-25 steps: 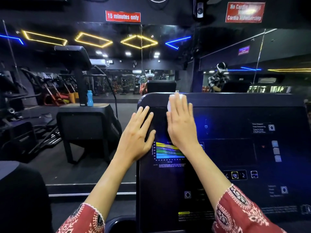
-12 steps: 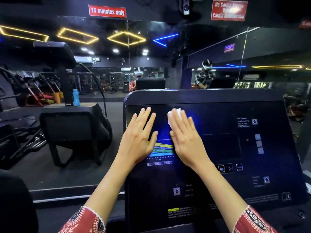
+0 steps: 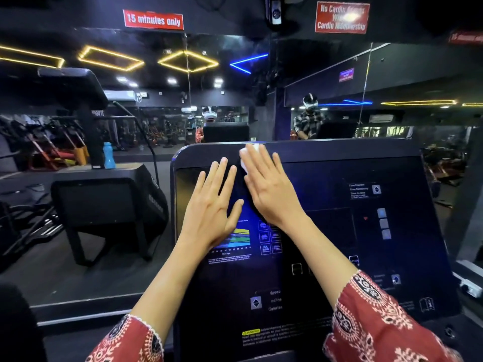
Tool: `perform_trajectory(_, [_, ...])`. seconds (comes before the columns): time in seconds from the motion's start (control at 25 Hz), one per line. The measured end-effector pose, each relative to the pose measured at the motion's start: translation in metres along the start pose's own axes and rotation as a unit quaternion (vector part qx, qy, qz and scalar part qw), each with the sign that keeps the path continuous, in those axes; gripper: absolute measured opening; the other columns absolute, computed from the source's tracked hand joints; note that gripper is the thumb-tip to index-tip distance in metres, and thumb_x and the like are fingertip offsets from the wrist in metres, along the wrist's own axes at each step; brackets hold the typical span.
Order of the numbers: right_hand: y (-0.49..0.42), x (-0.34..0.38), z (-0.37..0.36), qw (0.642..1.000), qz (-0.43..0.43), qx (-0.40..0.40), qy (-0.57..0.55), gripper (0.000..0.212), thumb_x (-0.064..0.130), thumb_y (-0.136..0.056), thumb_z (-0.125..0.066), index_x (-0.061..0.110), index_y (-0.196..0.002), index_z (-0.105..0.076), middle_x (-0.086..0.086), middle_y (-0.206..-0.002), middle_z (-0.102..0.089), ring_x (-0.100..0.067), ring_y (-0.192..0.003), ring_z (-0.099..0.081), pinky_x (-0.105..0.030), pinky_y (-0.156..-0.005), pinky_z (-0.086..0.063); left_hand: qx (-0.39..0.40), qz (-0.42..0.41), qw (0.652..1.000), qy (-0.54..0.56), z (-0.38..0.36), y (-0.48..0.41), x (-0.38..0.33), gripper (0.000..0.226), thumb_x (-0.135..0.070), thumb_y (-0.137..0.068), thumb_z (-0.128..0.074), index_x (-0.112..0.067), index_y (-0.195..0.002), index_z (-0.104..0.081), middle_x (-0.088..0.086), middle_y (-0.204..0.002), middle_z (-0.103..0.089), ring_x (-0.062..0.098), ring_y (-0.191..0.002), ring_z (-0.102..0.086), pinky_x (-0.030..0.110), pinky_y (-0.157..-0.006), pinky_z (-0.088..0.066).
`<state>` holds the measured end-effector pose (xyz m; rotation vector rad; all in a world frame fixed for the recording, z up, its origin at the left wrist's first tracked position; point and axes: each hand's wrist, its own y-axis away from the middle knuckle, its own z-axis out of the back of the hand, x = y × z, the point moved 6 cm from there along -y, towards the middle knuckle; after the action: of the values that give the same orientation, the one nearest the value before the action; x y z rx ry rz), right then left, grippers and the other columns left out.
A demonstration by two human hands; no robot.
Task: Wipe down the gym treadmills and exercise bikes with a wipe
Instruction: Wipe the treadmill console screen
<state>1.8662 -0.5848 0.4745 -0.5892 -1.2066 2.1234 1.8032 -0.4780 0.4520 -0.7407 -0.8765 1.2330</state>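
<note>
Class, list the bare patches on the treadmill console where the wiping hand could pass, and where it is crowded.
Free: the dark panel between the right hand and the column of square buttons, and the top rim of the console right of the wipe. Crowded: upper left, where the left hand lies flat beside the right hand, above the coloured chart.

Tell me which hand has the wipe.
The right hand: white wipe shows under its fingers; the left hand lies flat on the console.
</note>
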Motion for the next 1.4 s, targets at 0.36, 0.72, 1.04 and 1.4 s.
perform_trajectory(0.36, [0.031,-0.052,0.018,0.998,-0.057,-0.020,0.013,0.051,0.026,-0.101,-0.024,0.010,-0.149,-0.030,-0.009,-0.155,-0.029,-0.027,-0.144,-0.021,-0.041,-0.117,0.005,0.003,0.022,0.999,-0.038,-0.015,0.000,-0.034,0.062,-0.037,-0.093,-0.037,0.001,-0.141,-0.039,0.020,-0.150,-0.031,0.034,-0.138,-0.030,0.048,-0.111,-0.017])
perform_trajectory(0.72, [0.103,-0.043,0.021,0.999,-0.021,0.000,0.037,0.050,0.023,-0.100,-0.030,0.013,-0.150,-0.031,-0.004,-0.156,-0.028,-0.023,-0.145,-0.023,-0.042,-0.118,0.002,0.013,0.051,0.998,-0.033,-0.021,0.040,-0.065,0.061,-0.037,-0.094,-0.040,-0.001,-0.143,-0.036,0.019,-0.151,-0.030,0.031,-0.140,-0.025,0.046,-0.112,-0.016])
perform_trajectory(1.04, [0.091,-0.024,0.015,0.999,-0.044,-0.007,-0.010,0.049,0.023,-0.101,-0.027,0.010,-0.148,-0.034,-0.007,-0.156,-0.029,-0.027,-0.144,-0.024,-0.045,-0.117,-0.001,0.008,0.075,0.997,-0.029,-0.012,0.074,-0.058,0.062,-0.043,-0.094,-0.041,-0.006,-0.143,-0.035,0.016,-0.152,-0.029,0.029,-0.141,-0.023,0.043,-0.115,-0.014])
perform_trajectory(1.4, [0.104,0.022,0.000,0.998,0.036,0.019,-0.046,0.050,0.020,-0.100,-0.032,0.010,-0.149,-0.033,-0.006,-0.156,-0.028,-0.028,-0.145,-0.023,-0.043,-0.118,-0.007,0.003,0.117,0.993,-0.023,0.000,0.107,-0.033,0.062,-0.047,-0.098,-0.034,-0.006,-0.145,-0.033,0.016,-0.153,-0.025,0.028,-0.143,-0.018,0.039,-0.117,-0.009])
